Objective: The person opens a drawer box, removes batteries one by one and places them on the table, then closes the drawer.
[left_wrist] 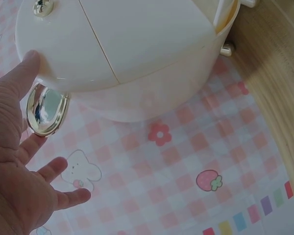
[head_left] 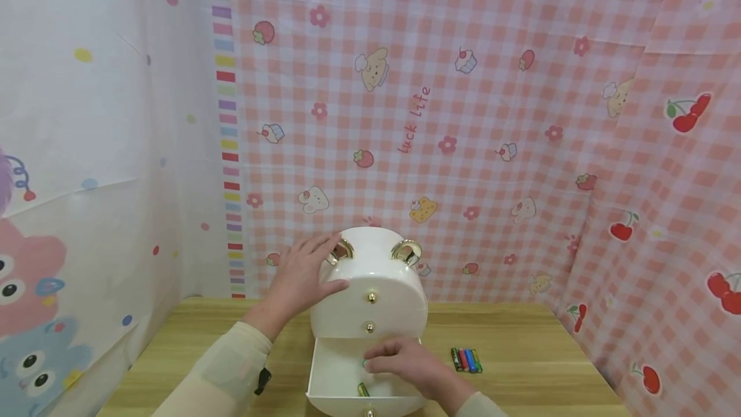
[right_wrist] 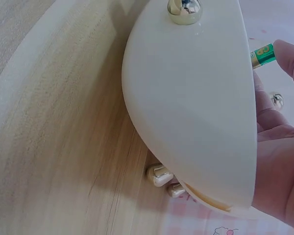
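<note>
A white rounded storage box with gold ear-shaped handles and gold knobs stands on the table, its bottom drawer pulled out. My left hand rests on the box's upper left side beside a gold ear, thumb laid on the white front and the other fingers spread. Over the drawer, my right hand pinches a small green battery at the fingertips. Another green-and-gold battery lies in the drawer near its front wall. The drawer front hides part of the right fingers in the right wrist view.
Several small batteries, in green, red and blue, lie side by side on the wooden table to the right of the box. A pink checked cloth hangs behind, and a white patterned one at the left. Short gold feet support the box.
</note>
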`<state>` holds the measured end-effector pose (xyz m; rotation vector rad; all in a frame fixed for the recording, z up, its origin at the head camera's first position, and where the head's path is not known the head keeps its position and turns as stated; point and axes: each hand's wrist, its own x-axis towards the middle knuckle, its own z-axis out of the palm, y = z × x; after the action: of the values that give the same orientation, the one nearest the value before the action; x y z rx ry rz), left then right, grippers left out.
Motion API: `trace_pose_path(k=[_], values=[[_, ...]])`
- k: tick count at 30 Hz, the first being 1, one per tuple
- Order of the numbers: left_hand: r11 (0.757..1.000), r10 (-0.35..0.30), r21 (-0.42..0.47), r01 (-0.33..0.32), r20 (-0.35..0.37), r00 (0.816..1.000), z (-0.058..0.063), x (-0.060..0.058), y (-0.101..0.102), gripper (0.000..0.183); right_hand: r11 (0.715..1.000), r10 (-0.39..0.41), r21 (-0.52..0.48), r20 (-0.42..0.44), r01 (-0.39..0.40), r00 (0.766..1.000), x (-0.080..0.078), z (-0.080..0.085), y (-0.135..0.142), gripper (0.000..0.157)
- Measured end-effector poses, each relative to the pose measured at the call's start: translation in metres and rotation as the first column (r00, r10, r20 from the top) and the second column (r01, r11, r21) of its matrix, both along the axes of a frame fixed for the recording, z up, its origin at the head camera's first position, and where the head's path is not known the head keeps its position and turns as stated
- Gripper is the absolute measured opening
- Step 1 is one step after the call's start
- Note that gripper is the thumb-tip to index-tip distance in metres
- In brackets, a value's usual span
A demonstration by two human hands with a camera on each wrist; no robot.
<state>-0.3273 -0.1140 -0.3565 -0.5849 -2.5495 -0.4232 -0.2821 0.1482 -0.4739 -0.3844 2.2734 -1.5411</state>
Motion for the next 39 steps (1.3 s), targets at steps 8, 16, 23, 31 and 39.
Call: trace_pose_path(k=[8, 16, 23, 31, 39], values=[[1.000, 0.004, 0.000, -0.004, 0.005, 1.000, 0.001, 0.000, 0.000, 0.094, 1.000, -0.001, -0.013, 0.024, 0.001, 1.000, 0.003, 0.004, 0.005, 0.038], [1.000, -0.003, 0.005, 0.003, 0.016, 1.000, 0.002, 0.001, 0.000, 0.093, 1.000, -0.006, -0.016, 0.031, 0.006, 1.000, 0.005, 0.006, 0.008, 0.036], [1.000, -0.007, 0.007, 0.007, 0.003, 1.000, 0.001, 0.001, -0.001, 0.093, 0.998, 0.024, -0.051, 0.031, -0.022, 0.999, 0.006, 0.007, 0.010, 0.039], [1.000, -0.001, 0.004, 0.001, -0.001, 1.000, 0.001, 0.001, -0.001, 0.093, 0.998, 0.033, -0.058, 0.058, -0.029, 0.998, 0.007, 0.011, 0.014, 0.040], [1.000, 0.005, -0.001, -0.005, 0.003, 1.000, 0.001, 0.002, 0.000, 0.093, 0.997, 0.035, -0.070, 0.061, -0.031, 0.997, 0.007, 0.015, 0.018, 0.041]])
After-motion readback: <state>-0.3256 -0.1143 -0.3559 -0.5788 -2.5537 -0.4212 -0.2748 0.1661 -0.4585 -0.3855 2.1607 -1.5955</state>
